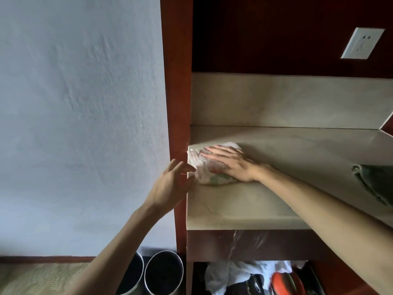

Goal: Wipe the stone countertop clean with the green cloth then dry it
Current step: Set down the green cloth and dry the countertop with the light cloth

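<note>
The pale stone countertop (276,167) runs from a wooden post on the left to the right edge of the view. My right hand (229,165) lies flat, fingers stretched out, pressing a crumpled white cloth (201,167) with faint green and red print against the counter's far left end. My left hand (170,188) hovers at the counter's left edge, fingers spread and cupped, its fingertips close to the cloth's corner. The dark green cloth (376,184) lies bunched on the counter at the far right, apart from both hands.
A red-brown wooden post (178,103) borders the counter on the left, with a stone backsplash (276,101) and a white wall socket (361,43) behind. Two metal bins (163,273) stand on the floor. The shelf below holds white rags (234,273) and an orange item (285,282).
</note>
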